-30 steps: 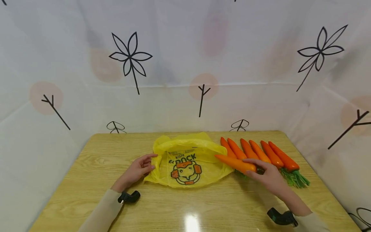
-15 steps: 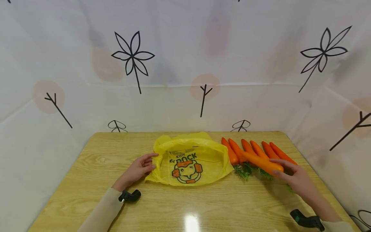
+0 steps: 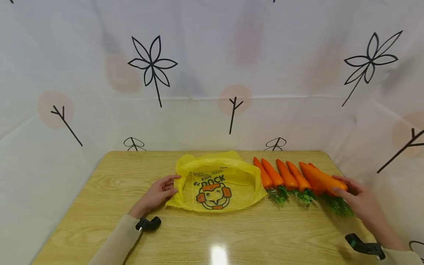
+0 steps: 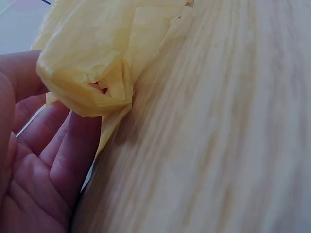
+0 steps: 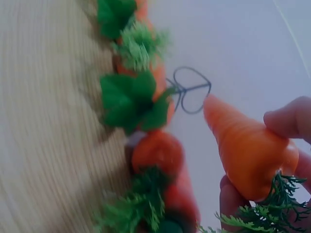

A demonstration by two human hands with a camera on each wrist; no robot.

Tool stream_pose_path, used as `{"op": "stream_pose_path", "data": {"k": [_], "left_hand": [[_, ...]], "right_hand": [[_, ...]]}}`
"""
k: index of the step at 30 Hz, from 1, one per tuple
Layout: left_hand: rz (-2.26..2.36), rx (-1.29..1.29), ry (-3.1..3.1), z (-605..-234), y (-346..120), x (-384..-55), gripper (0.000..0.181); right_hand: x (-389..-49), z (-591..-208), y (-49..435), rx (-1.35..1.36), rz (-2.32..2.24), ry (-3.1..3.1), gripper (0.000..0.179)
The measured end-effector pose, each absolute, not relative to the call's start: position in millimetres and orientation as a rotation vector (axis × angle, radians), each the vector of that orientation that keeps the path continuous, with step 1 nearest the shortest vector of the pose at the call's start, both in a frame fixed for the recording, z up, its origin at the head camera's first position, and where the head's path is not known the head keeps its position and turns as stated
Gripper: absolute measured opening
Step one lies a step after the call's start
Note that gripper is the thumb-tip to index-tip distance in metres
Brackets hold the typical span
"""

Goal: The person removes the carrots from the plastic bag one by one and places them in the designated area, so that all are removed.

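A yellow plastic bag (image 3: 215,191) with a printed cartoon duck lies mid-table, its mouth gaping. At its left edge my left hand (image 3: 160,193) holds the gathered rim; up close in the left wrist view, fingers (image 4: 80,155) curl against the crumpled plastic (image 4: 92,68). My right hand (image 3: 362,202) grips an orange toy carrot (image 3: 326,179) by its thick leafy end, over the right end of a carrot row. In the right wrist view the gripped carrot (image 5: 255,153) is raised, apart from the others, with feathery green leaves below.
Several more toy carrots (image 3: 286,176) lie side by side right of the bag, tips pointing away and green tops toward me. They rest on a wooden table (image 3: 132,169). A white patterned cloth (image 3: 192,121) hangs behind and beside it.
My right hand has carried the carrot rightward, from beside the bag's mouth to above the far right of the row. My left hand stays at the bag's rim.
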State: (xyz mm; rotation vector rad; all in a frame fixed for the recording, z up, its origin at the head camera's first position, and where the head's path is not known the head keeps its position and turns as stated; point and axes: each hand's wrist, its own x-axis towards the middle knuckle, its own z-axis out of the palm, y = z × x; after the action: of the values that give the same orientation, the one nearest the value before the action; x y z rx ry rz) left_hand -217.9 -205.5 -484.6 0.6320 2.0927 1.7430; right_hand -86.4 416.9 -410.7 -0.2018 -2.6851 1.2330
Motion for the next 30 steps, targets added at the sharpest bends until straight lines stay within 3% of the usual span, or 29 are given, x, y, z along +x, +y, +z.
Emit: {"op": "stream_pose_path", "data": {"k": [30], "left_hand": [[1.709, 0.59, 2.148, -476, -204, -220, 0.049]], "right_hand": [[-97, -434, 464, -0.4, 0.894, -2.743, 0.065]]}}
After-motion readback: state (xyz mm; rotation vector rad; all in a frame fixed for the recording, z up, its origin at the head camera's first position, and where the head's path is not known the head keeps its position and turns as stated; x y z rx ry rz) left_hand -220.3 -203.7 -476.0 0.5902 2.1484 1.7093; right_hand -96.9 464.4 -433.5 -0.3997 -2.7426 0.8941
